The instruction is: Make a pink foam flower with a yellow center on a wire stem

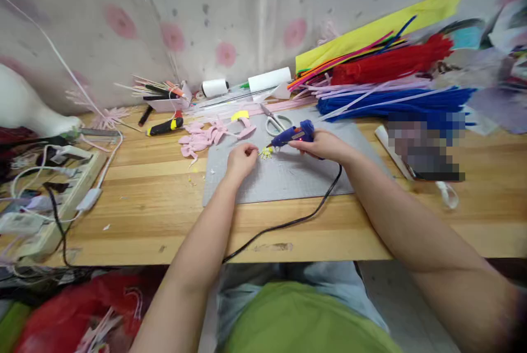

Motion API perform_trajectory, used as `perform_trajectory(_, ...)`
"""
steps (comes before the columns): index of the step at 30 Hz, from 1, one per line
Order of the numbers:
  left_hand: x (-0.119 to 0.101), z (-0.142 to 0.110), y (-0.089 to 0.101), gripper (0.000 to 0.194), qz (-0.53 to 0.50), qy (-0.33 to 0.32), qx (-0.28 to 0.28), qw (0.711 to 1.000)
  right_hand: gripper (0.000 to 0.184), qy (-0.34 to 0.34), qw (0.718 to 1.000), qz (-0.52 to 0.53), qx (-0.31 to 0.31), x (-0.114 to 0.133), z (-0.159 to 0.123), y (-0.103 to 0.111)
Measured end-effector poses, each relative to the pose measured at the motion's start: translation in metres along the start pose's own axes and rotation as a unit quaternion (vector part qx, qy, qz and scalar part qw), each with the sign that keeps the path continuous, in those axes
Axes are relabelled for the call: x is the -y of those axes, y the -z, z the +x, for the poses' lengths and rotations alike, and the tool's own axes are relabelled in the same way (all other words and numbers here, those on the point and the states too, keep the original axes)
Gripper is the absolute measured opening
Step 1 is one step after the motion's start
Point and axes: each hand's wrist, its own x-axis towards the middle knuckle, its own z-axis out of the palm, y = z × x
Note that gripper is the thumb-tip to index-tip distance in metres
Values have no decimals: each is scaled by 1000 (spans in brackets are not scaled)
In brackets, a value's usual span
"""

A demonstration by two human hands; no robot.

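Observation:
My right hand (323,144) grips a blue glue gun (294,134) over a grey mat (284,177), its nozzle pointing left at a small yellow fuzzy piece (266,152). My left hand (241,160) is closed in a pinch beside that yellow piece, and seems to hold it at the nozzle tip. The gun's black cord (296,218) trails off the table's front edge. Pink fuzzy petal shapes (206,138) lie just left of the mat's far corner. Scissors (274,121) rest on the mat behind the gun.
Bundles of red, blue, lilac and yellow pipe cleaners (391,84) are stacked at the back right. A black and yellow tool (164,126), white spools (214,88) and sticks lie along the wall. A power strip with cables (53,188) sits at the left edge.

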Motion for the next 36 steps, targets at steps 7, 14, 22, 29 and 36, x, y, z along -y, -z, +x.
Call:
perform_trajectory(7,-2,-4,9,25,130,-31,5,991,48,-6,1000,8,1,-3,2,-1)
perform_trajectory(14,-8,-8,0,17,160,-44,-11,986,49,2,1000,1,-3,-6,5,-2)
perform_trajectory(22,-8,-3,-5,16,96,-56,-58,992,50,8,1000,-7,-3,-7,6,-3)
perform_trajectory(29,-5,7,-14,12,90,-55,-78,991,50,2,1000,-12,-7,-6,6,-3)
perform_trajectory(36,0,15,-18,13,99,-39,-74,992,49,0,1000,-13,-8,-6,5,-4)
